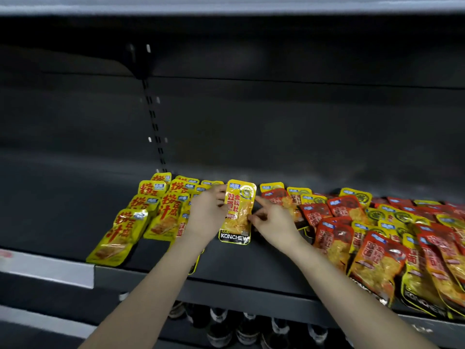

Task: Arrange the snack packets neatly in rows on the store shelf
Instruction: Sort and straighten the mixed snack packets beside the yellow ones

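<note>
Two bare forearms point(156, 285) reach in from 6 o'clock. The left hand point(208, 215) curls its fingers point(219, 191) round the left edge of a yellow packet point(239, 212). The right hand point(274, 222) pinches the packet's right edge, index finger straight. The packet stands lengthwise at the middle of the dark shelf point(251, 268). At 9 o'clock, yellow packet rows point(151, 212) overlap. At 3 o'clock lies a loose red-and-yellow heap point(377, 235).
</note>
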The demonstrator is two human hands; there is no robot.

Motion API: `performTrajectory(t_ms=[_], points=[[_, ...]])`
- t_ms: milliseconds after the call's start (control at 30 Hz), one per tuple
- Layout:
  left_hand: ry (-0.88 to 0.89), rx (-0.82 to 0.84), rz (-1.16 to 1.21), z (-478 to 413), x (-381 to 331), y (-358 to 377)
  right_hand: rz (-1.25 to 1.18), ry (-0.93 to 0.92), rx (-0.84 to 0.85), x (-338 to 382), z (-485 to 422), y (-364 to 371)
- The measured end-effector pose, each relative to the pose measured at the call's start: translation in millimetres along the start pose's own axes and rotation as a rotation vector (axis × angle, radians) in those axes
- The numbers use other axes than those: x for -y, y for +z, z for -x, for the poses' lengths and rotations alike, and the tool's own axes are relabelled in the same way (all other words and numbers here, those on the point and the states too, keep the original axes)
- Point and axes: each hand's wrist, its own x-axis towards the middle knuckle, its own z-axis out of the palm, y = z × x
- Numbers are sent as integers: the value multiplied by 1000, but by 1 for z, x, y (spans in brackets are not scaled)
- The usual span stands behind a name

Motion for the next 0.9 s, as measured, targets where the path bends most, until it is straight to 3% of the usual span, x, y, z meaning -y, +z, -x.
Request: performTrajectory(t_ms=[167,233,533,900], points=[[142,119,-627,-1,17,-7,20,86,-54,2,-5,13],[177,205,-758,-2,25,-7,78,135,-45,0,-10,15],[226,347,-727,-5,55,-11,253,259,-119,2,-19,36],[260,260,-706,-3,62,-5,334,231,-260,6,-1,43]])
